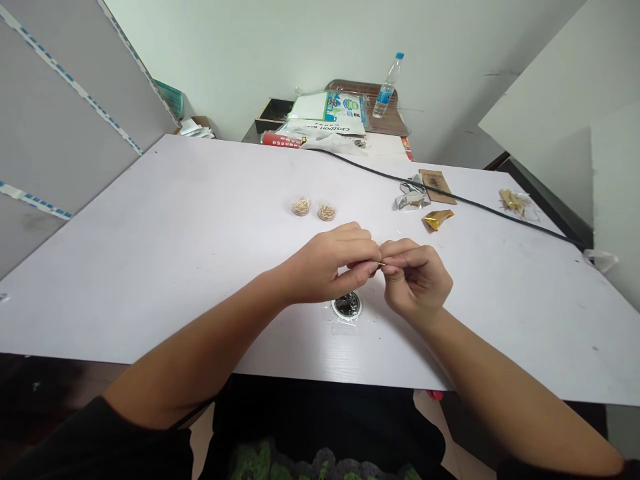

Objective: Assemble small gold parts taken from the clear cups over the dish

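My left hand [345,261] and my right hand [417,277] meet above the middle of the white table [200,253], their fingertips almost touching. Both pinch a short, thin yellowish stick [381,264], of which only a sliver shows between the fingers. Below them lies a round black disc with a white rim [347,305], partly covered by my left hand, with clear film around it. Beyond my left hand stand two small clear round tubs, a left tub [301,207] and a right tub [327,213], filled with short pale sticks.
A black cable [450,195] crosses the table's far right. Near it lie crumpled silver foil [413,199], a brown card [437,186], a gold wrapper [438,219] and a heap of yellowish scraps [515,202]. Behind the table, a water bottle [387,90] stands on a brown tray [397,122].
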The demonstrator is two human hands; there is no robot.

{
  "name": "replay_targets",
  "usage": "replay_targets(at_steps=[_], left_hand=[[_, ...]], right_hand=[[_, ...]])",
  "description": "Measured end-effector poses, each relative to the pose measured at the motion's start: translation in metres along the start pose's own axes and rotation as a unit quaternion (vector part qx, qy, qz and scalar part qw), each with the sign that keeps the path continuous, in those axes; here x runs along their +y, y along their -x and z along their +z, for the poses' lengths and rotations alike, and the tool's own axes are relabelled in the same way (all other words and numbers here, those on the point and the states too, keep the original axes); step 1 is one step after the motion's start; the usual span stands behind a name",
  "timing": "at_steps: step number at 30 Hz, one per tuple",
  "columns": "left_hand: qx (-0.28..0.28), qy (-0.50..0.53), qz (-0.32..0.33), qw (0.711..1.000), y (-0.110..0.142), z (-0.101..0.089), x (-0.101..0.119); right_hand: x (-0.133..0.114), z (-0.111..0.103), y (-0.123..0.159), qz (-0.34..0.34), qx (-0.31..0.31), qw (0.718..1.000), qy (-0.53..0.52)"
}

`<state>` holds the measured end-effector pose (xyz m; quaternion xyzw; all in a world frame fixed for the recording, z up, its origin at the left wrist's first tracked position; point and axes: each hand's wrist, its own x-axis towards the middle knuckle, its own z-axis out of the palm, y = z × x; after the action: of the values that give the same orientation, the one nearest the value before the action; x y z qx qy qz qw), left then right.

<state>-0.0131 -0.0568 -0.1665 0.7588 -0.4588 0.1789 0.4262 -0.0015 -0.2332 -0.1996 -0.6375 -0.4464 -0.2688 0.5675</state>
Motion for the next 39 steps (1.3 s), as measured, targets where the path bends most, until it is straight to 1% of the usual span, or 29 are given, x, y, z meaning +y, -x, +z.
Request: replay_targets(at_steps=[7, 11, 16, 19, 23, 28, 31, 34, 36, 39], left_hand=[[0.007, 0.003, 0.009, 1.0, 0.001, 0.001, 0.002], [-0.003, -0.014, -0.001, 1.0, 0.002, 0.001, 0.003], [-0.003, -0.025, 0.008, 1.0, 0.004, 0.0, 0.003], [-0.013, -0.038, 0.003, 0.999, 0.005, 0.0, 0.002], [-0.02, -0.048, 0.012, 0.999, 0.006, -0.001, -0.001], [-0.009, -0.076, 0.012, 0.997, 0.007, -0.004, -0.007], [0.008, -0.112, -0.01, 0.994, 0.008, -0.007, -0.014], [0.062, -0.135, -0.061, 0.987, 0.012, -0.012, -0.022], [0.106, -0.135, -0.123, 0.977, 0.015, -0.014, -0.029], [0.149, -0.106, -0.218, 0.959, 0.019, -0.014, -0.038]], right_hand=[[0.0, 0.002, 0.002, 0.006, -0.001, 0.999, -0.033], [-0.001, 0.003, 0.0, 0.011, -0.002, 0.999, -0.032], [-0.001, 0.003, 0.001, 0.016, -0.003, 0.999, -0.04], [0.0, 0.002, 0.002, 0.022, -0.009, 0.999, -0.027], [0.002, 0.002, 0.002, 0.026, -0.014, 1.0, -0.006], [0.007, 0.001, 0.001, 0.031, -0.032, 0.999, 0.025], [0.011, -0.002, 0.0, 0.047, -0.02, 0.997, 0.058], [0.015, -0.009, -0.004, 0.086, -0.003, 0.989, 0.117], [0.018, -0.014, -0.009, 0.072, 0.006, 0.982, 0.172], [0.025, -0.018, -0.015, 0.021, 0.013, 0.97, 0.241]])
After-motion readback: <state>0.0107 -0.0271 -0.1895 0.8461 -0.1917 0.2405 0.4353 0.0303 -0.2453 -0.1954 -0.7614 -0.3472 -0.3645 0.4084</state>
